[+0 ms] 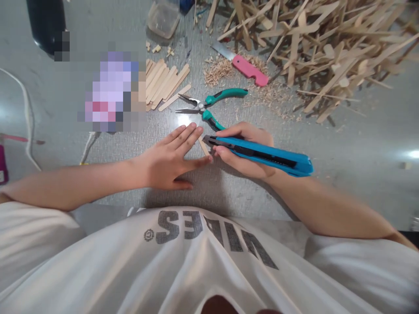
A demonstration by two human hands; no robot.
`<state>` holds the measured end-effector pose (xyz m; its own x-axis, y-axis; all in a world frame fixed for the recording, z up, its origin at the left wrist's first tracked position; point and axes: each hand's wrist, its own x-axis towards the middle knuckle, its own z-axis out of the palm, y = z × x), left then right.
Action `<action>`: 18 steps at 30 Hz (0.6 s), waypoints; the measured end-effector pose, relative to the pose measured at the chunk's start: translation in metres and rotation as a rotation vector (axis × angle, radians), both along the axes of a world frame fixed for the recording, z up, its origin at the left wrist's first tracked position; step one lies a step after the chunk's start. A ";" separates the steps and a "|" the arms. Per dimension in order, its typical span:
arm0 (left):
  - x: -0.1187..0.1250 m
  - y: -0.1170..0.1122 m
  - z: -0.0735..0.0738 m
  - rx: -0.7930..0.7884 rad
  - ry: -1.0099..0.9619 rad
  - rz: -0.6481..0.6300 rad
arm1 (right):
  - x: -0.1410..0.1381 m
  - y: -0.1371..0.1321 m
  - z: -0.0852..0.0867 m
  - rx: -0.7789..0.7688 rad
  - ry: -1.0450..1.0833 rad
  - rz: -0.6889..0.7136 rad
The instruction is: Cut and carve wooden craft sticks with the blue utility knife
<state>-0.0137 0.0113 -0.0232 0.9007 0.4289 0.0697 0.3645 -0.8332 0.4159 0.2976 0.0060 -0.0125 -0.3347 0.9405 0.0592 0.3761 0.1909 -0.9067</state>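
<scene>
My right hand is closed around a blue box cutter, its blade end pointing left. That tip is right at a short piece of wooden craft stick lying on the grey table. Flat on the table, my left hand has its fingers spread, with the fingertips around the stick piece. Part of the stick is hidden beneath the hand. Just beyond both hands lie green-handled needle-nose pliers, jaws apart and pointing left.
Several craft sticks lie side by side behind the pliers. A pink folding knife rests among wood shavings. A large heap of sticks fills the back right. A clear plastic container and a white cable are at the left.
</scene>
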 end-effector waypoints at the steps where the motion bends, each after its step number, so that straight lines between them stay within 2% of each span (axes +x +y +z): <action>1: 0.000 0.000 0.002 -0.007 0.003 -0.009 | 0.000 0.000 0.000 0.003 0.004 0.003; 4: 0.001 0.001 0.006 -0.021 0.019 -0.016 | 0.001 -0.001 -0.001 0.007 0.027 0.012; 11: 0.005 -0.001 0.006 -0.028 0.060 0.018 | 0.000 -0.004 0.003 0.001 0.058 -0.006; 18: 0.006 -0.002 0.011 -0.014 0.075 0.020 | 0.006 -0.003 0.003 0.007 0.017 0.018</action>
<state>-0.0080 0.0095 -0.0122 0.8945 0.4470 -0.0033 0.4111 -0.8200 0.3983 0.3034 0.0025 -0.0096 -0.3507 0.9337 0.0717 0.3569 0.2040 -0.9116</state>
